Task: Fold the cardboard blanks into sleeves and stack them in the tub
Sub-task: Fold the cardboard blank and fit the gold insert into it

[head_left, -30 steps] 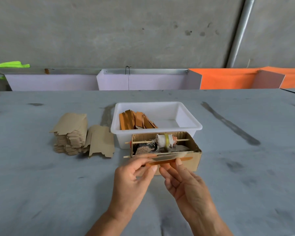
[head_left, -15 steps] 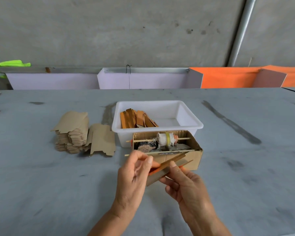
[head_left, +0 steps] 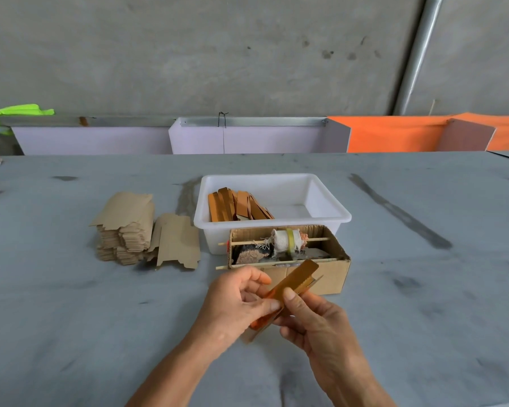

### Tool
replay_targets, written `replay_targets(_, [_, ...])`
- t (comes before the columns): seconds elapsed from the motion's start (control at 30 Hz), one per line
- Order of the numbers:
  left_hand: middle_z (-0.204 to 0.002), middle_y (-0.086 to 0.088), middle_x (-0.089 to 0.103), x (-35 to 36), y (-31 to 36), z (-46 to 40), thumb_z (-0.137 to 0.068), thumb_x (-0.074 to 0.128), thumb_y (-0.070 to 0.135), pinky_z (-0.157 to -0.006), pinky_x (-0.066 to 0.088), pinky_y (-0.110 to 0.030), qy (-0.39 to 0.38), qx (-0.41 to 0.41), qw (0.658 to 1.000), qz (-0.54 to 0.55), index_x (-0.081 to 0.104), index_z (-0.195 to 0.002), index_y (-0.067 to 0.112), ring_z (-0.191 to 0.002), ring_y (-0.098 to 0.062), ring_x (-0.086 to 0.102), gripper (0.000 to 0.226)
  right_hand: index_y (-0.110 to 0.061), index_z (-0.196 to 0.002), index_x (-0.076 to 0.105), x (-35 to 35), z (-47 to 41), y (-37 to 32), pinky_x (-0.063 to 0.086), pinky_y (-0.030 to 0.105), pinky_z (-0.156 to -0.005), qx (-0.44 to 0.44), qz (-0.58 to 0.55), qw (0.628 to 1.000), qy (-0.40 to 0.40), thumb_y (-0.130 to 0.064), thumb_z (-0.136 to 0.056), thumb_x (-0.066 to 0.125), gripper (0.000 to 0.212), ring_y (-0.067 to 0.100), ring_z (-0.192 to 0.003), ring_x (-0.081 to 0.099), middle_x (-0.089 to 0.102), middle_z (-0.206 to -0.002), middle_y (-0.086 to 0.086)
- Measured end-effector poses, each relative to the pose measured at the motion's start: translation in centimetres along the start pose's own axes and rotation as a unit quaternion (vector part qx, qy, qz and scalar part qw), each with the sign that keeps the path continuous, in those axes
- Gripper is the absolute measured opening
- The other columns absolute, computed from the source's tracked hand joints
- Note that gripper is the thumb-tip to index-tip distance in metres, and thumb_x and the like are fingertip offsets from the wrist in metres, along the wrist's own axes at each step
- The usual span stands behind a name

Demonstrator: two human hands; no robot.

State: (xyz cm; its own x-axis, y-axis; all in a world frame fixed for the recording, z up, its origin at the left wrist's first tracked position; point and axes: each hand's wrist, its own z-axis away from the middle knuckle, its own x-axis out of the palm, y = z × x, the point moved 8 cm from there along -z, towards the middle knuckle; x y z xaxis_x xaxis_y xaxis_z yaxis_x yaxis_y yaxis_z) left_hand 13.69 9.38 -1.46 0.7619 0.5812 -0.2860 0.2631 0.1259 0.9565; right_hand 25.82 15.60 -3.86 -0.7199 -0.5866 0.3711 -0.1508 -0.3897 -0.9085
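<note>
Both hands hold one folded cardboard sleeve, brown outside and orange inside, tilted up to the right above the table. My left hand pinches its near end between thumb and fingers. My right hand grips it from below, thumb pressed on top. Behind them stands a white tub with several folded sleeves leaning at its left side. A stack of flat blanks lies to the left, with one loose blank beside it.
An open cardboard box holding a wrapped roller on a wooden stick stands right in front of the tub, just beyond my hands. The grey table runs to low lilac and orange panels along the far edge.
The sleeve went from lying level against the box front to tilted up to the right. Both hands drew back toward me with it and closed it flatter.
</note>
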Motion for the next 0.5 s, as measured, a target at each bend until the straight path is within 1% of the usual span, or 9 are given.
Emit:
replay_targets(0.1, [-0.076,0.005,0.069,-0.2,0.1,-0.2,-0.069,0.081,0.007,-0.062,0.057,-0.028,0.004,-0.006,1.000,-0.004,0.067,-0.088,0.026,-0.067,-0.011,0.064,0.030,-0.005,-0.083,0.077,0.0,-0.1,0.3,0.055,0.022,-0.057,0.010,-0.020,0.999,-0.025,-0.021,-0.067,0.072,0.023,0.017,-0.065,0.066,0.072,-0.084,0.018])
replay_targets(0.2, [-0.079,-0.001,0.070,-0.7,0.1,-0.3,-0.072,0.077,0.002,-0.063,0.056,-0.026,0.011,-0.012,1.000,0.024,0.067,-0.088,0.021,-0.071,-0.014,0.067,0.027,0.001,-0.086,0.075,0.4,-0.3,0.6,0.059,0.025,-0.061,0.035,-0.090,0.993,-0.068,-0.002,-0.064,0.069,0.023,0.023,-0.071,0.071,0.071,-0.092,0.023])
replay_targets(0.27, [-0.080,-0.002,0.070,-0.8,0.3,-0.2,-0.073,0.076,0.000,-0.062,0.055,-0.024,0.007,-0.011,0.999,0.033,0.067,-0.089,0.019,-0.071,-0.013,0.067,0.026,0.005,-0.085,0.074,0.2,-0.5,0.8,0.059,0.028,-0.060,0.045,-0.119,0.990,-0.066,0.006,-0.063,0.065,0.024,0.026,-0.072,0.071,0.071,-0.091,0.025])
replay_targets(0.33, [-0.080,-0.003,0.070,-0.6,0.5,-0.1,-0.074,0.074,-0.002,-0.061,0.054,-0.022,-0.001,-0.007,0.999,0.035,0.067,-0.088,0.019,-0.069,-0.012,0.065,0.026,0.004,-0.078,0.075,0.1,-0.7,1.0,0.058,0.026,-0.054,0.046,-0.115,0.991,-0.053,0.006,-0.062,0.065,0.019,0.025,-0.066,0.070,0.071,-0.084,0.023])
replay_targets(0.4, [-0.081,-0.006,0.069,-0.3,0.8,0.1,-0.074,0.073,-0.004,-0.061,0.054,-0.023,-0.013,-0.003,0.999,0.036,0.066,-0.089,0.016,-0.070,-0.013,0.064,0.026,-0.002,-0.070,0.075,0.1,-0.7,1.2,0.055,0.023,-0.047,0.046,-0.099,0.993,-0.037,0.003,-0.063,0.067,0.011,0.021,-0.060,0.069,0.071,-0.075,0.019])
replay_targets(0.5, [-0.084,-0.008,0.069,0.0,1.1,0.2,-0.075,0.072,-0.003,-0.068,0.057,-0.028,-0.023,0.004,0.999,0.024,0.066,-0.091,0.015,-0.074,-0.017,0.065,0.025,-0.008,-0.065,0.073,0.1,-0.7,1.2,0.049,0.022,-0.042,0.041,-0.056,0.997,-0.016,-0.006,-0.066,0.069,0.004,0.018,-0.060,0.068,0.071,-0.074,0.017])
